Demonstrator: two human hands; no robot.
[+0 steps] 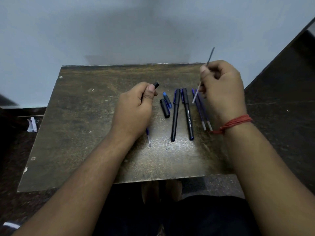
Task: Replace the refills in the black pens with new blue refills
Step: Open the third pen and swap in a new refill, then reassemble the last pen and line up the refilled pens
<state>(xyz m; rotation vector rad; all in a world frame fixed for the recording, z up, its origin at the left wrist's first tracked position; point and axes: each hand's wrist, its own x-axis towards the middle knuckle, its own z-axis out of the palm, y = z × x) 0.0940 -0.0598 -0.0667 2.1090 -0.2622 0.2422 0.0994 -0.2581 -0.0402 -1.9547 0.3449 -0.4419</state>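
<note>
From my feed I see the left hand (pixel 134 109) closed around a black pen barrel (pixel 156 85), its open end poking out past the thumb. The right hand (pixel 221 92) pinches a thin refill (pixel 210 57) held above the worn table (pixel 85 125) (a red thread circles that wrist). Between the hands lie a cap (pixel 165 108), two capped black pens (pixel 175 114), and two blue refills (pixel 201 109) beside them.

1 worn brown wooden table (pixel 81 133), centre; pale blue-grey wall (pixel 102 28) at 12 o'clock; dark speckled floor (pixel 281 92) at 3 and 9 o'clock.
</note>
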